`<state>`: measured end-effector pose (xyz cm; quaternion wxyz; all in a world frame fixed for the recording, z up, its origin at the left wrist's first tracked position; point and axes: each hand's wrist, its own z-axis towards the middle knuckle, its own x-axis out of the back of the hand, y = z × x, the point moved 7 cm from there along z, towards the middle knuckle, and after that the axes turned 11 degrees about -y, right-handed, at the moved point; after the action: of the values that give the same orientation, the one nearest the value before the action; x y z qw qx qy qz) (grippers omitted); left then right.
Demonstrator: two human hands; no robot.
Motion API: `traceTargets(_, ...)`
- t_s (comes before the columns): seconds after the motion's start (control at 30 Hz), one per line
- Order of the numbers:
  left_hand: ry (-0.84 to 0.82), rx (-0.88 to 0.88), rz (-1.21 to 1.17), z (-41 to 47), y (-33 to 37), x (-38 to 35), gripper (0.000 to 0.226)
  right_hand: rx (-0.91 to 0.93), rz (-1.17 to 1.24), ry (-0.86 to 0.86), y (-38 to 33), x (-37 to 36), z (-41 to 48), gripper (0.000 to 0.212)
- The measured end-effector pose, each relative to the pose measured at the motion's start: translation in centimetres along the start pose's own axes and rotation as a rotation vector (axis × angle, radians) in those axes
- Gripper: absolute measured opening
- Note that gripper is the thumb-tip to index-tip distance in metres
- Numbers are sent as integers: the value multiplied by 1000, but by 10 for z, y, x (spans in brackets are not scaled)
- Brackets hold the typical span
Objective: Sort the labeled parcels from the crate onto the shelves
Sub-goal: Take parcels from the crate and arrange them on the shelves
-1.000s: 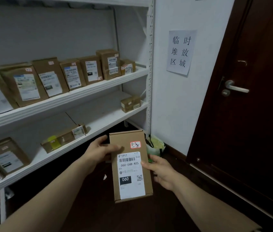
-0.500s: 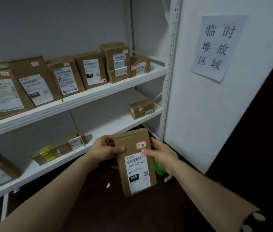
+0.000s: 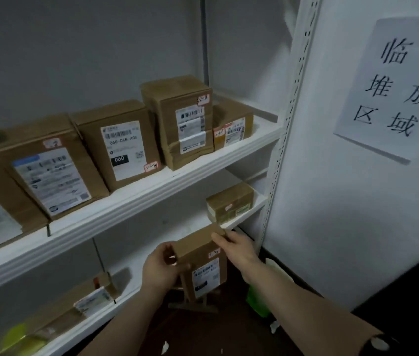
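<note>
I hold a brown cardboard parcel (image 3: pixel 201 263) with a white shipping label and a small red-edged sticker, upright, just in front of the lower shelf (image 3: pixel 136 281). My left hand (image 3: pixel 161 269) grips its left edge, and my right hand (image 3: pixel 236 250) pinches its top right corner. A small taped box (image 3: pixel 229 205) sits on the lower shelf just behind and right of the parcel. On the upper shelf (image 3: pixel 136 199) stand several labeled brown parcels (image 3: pixel 118 145) in a row. No crate is in view.
A flat brown parcel with a yellow item (image 3: pixel 56 317) lies at the left of the lower shelf. The white perforated shelf post (image 3: pixel 284 140) stands at the right, beside a white wall with a paper sign (image 3: pixel 396 86). Something green (image 3: pixel 257 301) sits on the dark floor below.
I have stepped closer to the shelves, and the parcel in both hands has moved up and toward the lower shelf. My right hand has shifted from the parcel's side to its top corner.
</note>
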<state>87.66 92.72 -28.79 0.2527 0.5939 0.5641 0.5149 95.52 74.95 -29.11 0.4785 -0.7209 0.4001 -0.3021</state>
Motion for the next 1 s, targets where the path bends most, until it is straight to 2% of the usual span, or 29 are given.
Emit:
traceTargets(0.17,75,13,-40,61,0,4,59,-20,-119,9,-9,2,75,50)
traceTargets(0.33,133,39,-73,112,-1,8,70,14,-286,-46,-19,6,141,43)
traceTargets(0.5,157,67,-87,142,1,5,66,7,-385,-102,-24,12,188,44)
traceTargets(0.83,173,115,-113,167,-3,-4,66,-48,-436,-152,-10,17,223,42)
traceTargets(1.0,183,114,-114,178,-1,-7,66,-56,-426,-148,-11,22,226,48)
